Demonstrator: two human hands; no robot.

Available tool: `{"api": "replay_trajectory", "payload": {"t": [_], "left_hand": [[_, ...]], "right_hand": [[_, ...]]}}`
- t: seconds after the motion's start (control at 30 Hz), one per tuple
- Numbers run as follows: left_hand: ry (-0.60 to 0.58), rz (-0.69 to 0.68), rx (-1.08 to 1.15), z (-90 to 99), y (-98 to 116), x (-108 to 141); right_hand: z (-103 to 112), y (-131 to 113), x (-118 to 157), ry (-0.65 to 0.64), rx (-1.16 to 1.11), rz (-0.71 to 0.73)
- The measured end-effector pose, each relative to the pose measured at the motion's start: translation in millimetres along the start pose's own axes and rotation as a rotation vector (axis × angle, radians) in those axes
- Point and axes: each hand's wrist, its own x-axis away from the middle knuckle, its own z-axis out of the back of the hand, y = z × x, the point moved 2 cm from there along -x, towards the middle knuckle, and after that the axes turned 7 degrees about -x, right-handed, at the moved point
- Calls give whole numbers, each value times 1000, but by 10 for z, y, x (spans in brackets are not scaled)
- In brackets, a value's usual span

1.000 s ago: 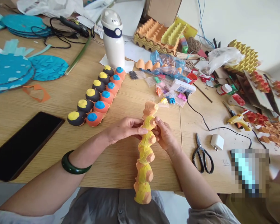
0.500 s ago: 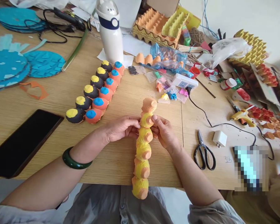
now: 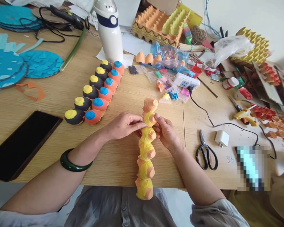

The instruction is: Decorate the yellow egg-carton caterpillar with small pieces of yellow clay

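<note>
Left hand (image 3: 123,126): closing on the carton strip, fingers (image 3: 136,125) lying nearly straight across its upper cups, apparently steadying it from one side.
Right hand (image 3: 166,134): gripping from the other side, thumb (image 3: 157,116) pressing on a yellow cup; the two hands are holding it narrowly between them.
Egg carton strip (image 3: 146,151): sitting between both sets of fingers, orange end cup just above them, remaining cups extending below them past the table edge (image 3: 109,182).
Painted cup rows (image 3: 97,94): lying beyond the left fingers, seemingly kept apart from the work.
Scissors (image 3: 206,154): lying right of the right fingers, within reach.
</note>
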Motion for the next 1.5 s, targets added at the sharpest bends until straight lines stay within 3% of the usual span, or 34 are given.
{"api": "replay_trajectory", "payload": {"t": [0.13, 0.23, 0.4, 0.53, 0.63, 0.73, 0.87, 1.1, 1.33, 1.5], "left_hand": [[-140, 25, 194, 45, 7, -3], [-205, 126, 328, 45, -18, 8], [-10, 208, 462, -20, -76, -7], [84, 218, 543, -46, -70, -20], [103, 218, 613, -24, -47, -19], [93, 244, 671, -12, -26, -14], [107, 250, 699, -20, 3, -5], [238, 273, 676, -22, 68, 8], [265, 281, 658, -19, 68, -5], [291, 206, 536, -27, -15, -17]], "right_hand": [[2, -8, -4, 9, 21, 22], [3, 3, 14, 26, 71, 34], [-11, -23, 66, -9, 276, 108], [84, -113, 36, 111, 136, 167], [190, -135, -29, 193, -94, 173], [240, -112, -69, 177, -209, 197], [236, -76, -65, 146, -196, 216], [201, -67, -65, 68, -180, 157], [165, -84, -52, 51, -163, 125], [173, -65, -58, 46, -248, -17]]}}
